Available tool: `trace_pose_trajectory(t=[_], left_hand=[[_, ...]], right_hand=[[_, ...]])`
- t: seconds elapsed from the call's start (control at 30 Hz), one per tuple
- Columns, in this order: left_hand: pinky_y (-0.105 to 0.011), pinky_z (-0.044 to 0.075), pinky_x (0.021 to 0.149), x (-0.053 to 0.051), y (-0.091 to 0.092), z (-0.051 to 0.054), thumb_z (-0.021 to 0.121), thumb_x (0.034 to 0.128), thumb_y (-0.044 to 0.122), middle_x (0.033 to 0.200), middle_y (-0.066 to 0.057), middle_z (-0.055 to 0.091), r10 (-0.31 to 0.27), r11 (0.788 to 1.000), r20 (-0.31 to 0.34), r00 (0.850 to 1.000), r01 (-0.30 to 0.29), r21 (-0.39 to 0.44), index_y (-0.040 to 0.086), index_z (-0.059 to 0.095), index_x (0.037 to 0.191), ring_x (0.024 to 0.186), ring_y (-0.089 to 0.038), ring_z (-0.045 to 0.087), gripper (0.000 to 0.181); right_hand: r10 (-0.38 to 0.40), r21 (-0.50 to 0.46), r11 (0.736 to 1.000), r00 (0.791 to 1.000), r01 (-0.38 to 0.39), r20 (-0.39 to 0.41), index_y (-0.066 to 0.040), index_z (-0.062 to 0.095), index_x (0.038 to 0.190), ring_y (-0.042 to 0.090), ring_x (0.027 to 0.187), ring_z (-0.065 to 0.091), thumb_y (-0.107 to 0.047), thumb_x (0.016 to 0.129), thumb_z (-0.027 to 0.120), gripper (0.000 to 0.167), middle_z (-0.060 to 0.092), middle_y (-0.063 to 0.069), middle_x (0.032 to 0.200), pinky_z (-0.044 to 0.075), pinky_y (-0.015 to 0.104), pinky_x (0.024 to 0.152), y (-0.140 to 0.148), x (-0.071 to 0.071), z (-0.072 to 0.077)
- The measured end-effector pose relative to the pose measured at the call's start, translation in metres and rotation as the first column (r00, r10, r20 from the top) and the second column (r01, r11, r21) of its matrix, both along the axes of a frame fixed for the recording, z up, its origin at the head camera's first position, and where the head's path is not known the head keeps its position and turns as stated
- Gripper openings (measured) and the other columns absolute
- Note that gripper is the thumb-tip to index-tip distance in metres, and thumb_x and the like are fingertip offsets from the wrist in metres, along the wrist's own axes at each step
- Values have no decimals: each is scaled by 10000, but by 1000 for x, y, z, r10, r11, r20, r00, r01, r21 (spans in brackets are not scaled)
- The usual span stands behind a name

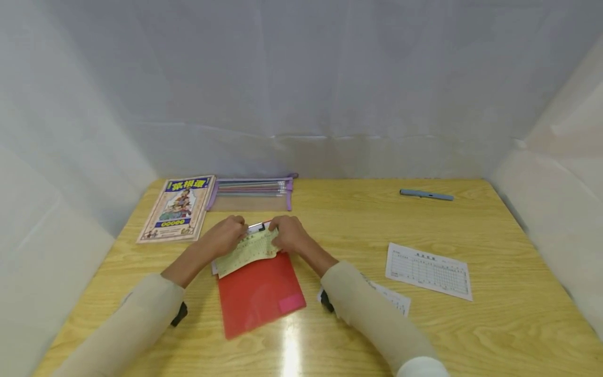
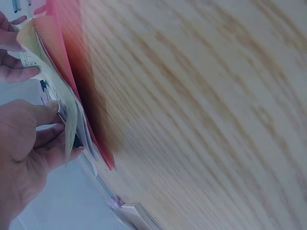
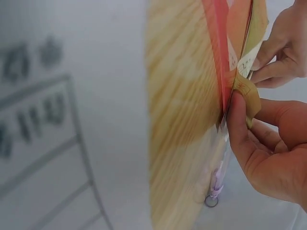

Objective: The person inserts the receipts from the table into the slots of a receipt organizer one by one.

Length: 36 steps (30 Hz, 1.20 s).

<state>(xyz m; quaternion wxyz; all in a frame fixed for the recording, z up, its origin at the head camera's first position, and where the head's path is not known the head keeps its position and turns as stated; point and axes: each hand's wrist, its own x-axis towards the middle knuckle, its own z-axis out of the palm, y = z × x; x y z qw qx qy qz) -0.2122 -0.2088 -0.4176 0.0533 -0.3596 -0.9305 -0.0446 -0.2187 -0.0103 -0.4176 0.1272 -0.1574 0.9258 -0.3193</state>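
A red clip folder (image 1: 261, 298) lies on the table with its cover sheet side toward me. A metal clip (image 1: 256, 226) with a black part shows at its top edge. Over the upper part lies a yellow printed form (image 1: 247, 255), its near edge curling up, with white paper partly visible beneath. My left hand (image 1: 228, 235) pinches the form at its top left, beside the clip; fingers of that hand (image 2: 60, 155) reach around the paper. My right hand (image 1: 288, 234) pinches the top right corner of the form (image 3: 247, 93) against the folder edge, between thumb and fingers.
A comic-style book (image 1: 179, 209) lies at the back left, next to a purple-edged zip pouch (image 1: 252, 203) of pencils. A blue pen (image 1: 426, 195) is at the back right. One white form (image 1: 428, 271) lies on the right; another (image 1: 395, 298) is partly under my right forearm.
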Motion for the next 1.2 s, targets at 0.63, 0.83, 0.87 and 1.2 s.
trace_pose_trajectory(t=[0.63,0.83,0.87,1.2], left_hand=[[-312,496,601,-1,-1,-2,630,835,-40,774,-146,593,-7,1000,-15,1000,7,17,-18,665,755,707,-259,572,90],[-311,485,586,-2,-1,-1,626,830,-46,756,-138,591,-19,1000,-13,1000,19,25,-13,661,741,684,-245,570,102],[-310,482,585,-2,-1,0,627,833,-44,758,-136,592,-19,1000,-11,1000,19,24,-10,662,742,684,-243,570,103],[-325,491,591,0,1,-1,620,846,-28,771,-148,593,5,1000,-10,1000,-5,30,-25,659,752,694,-256,576,102]], right_hand=[[-15,-26,1000,1000,16,17,-41,674,1070,125,559,595,17,750,705,327,676,118,970,481,176,474,-1,-1,1],[11,48,999,999,-12,35,-80,688,1078,188,711,644,19,736,705,357,684,70,1128,482,171,482,-1,-3,4],[11,58,998,999,-13,35,-88,692,1074,199,746,642,16,734,706,356,687,62,1126,484,172,490,-1,-3,5],[-26,31,999,999,24,39,-78,697,1079,93,534,592,-17,780,698,306,694,67,1113,474,163,482,-4,-2,3]])
